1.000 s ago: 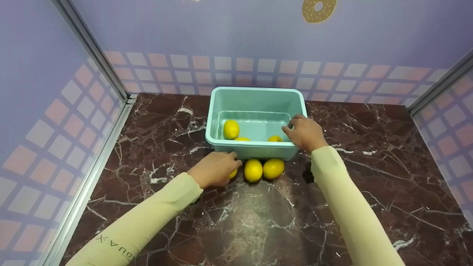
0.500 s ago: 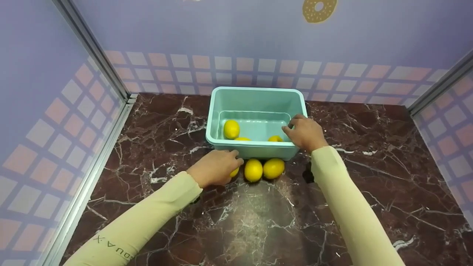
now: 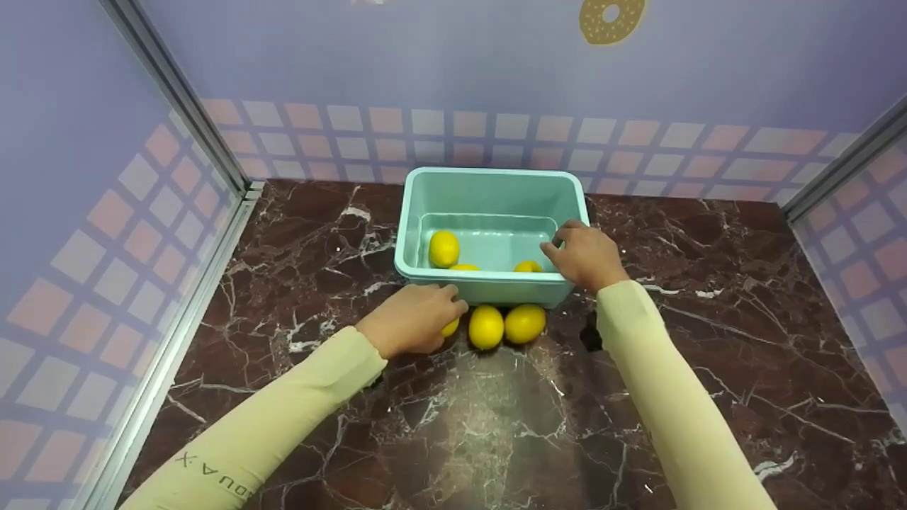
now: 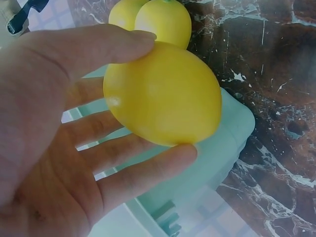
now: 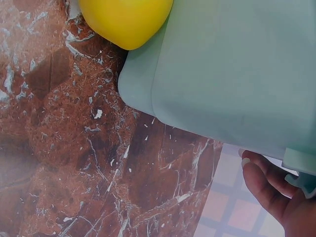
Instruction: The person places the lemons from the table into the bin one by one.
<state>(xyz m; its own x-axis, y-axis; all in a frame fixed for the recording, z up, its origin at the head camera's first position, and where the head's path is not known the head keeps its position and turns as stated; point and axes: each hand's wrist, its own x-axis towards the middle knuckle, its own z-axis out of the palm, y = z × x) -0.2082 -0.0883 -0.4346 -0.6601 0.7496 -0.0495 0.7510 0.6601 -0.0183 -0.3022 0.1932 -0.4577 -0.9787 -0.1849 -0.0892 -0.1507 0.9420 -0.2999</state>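
My left hand [image 3: 407,319] pinches a lemon [image 4: 165,96] between its thumb and fingers, just in front of the bin's left front corner. Most of that lemon is hidden by the hand in the head view. The light green plastic bin [image 3: 489,290] stands on the marble-patterned table. At its right side my right hand [image 3: 587,256] grips the rim, with several fingers curled under it outside. Two more lemons, one [image 3: 486,328] beside the other [image 3: 525,324], lie against the bin's front wall. Inside the bin are a lemon [image 3: 444,248] at the left and two partly hidden by the front rim.
A dark red marbled tabletop [image 3: 716,319] spreads around the bin. Purple panels with pink and white squares, such as the back wall [image 3: 489,85], enclose it on three sides. A metal rail [image 3: 177,336] runs along the left edge.
My left hand has shifted slightly up toward the bin with the lemon in its fingers. The right hand and the bin have stayed in place.
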